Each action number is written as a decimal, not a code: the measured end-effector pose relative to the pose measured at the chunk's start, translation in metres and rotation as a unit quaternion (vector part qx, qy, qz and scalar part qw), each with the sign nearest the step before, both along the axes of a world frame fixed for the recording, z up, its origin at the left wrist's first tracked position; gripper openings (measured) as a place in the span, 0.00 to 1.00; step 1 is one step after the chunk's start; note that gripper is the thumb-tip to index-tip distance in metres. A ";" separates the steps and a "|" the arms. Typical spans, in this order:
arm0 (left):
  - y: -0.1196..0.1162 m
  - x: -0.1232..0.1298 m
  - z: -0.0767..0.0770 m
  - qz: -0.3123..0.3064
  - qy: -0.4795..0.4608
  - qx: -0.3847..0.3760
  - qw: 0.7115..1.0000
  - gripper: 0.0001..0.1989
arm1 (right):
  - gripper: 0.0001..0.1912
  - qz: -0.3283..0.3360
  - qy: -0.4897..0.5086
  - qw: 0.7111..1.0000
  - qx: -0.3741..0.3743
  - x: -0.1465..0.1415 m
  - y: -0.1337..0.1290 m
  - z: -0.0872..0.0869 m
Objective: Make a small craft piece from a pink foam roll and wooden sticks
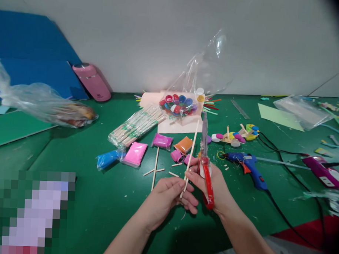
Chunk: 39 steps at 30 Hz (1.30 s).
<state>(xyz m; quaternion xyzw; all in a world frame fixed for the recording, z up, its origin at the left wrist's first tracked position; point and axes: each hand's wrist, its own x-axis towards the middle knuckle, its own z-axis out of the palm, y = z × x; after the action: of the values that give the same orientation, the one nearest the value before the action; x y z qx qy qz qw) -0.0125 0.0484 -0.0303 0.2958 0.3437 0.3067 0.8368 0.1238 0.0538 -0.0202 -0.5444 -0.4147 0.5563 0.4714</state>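
My left hand point(169, 195) is closed, pinching a thin pale wooden stick point(193, 144) near its lower end. The stick points up and slightly to the right. A shorter stick piece seems to lie alongside it at the fingertips, though I cannot tell for certain. Red-handled scissors point(208, 180) are gripped in my right hand point(216, 184), blades upward and seemingly together, just right of the stick. My right thumb also touches the stick. Beyond my hands, another long stick point(155, 167) and several cut pieces point(173, 174) lie on the green table point(105, 206).
Clay packets point(162, 141), bagged sticks point(136, 126) and bottle caps in a clear bag point(178, 105) lie ahead. Rightward are a stick-and-cap model point(236, 136), a blue glue gun point(248, 165) with its cord and a purple power strip point(325, 171). A pink bottle point(92, 81) stands back left.
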 end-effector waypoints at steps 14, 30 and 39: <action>0.000 -0.001 0.004 -0.005 -0.028 -0.007 1.000 0.10 | 0.17 0.003 -0.023 1.000 -0.007 -0.003 -0.002 0.001; 0.001 -0.001 0.002 0.005 -0.021 0.001 1.000 0.10 | 0.17 0.014 -0.019 1.000 -0.002 -0.004 -0.002 -0.002; 0.000 0.001 0.002 0.011 -0.010 -0.012 1.000 0.11 | 0.17 -0.007 -0.019 1.000 -0.002 -0.007 -0.002 -0.001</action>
<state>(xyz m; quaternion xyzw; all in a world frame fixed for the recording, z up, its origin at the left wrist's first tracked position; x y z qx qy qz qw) -0.0119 0.0489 -0.0288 0.2789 0.3424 0.3141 0.8404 0.1170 0.0519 -0.0211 -0.5592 -0.4186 0.5431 0.4660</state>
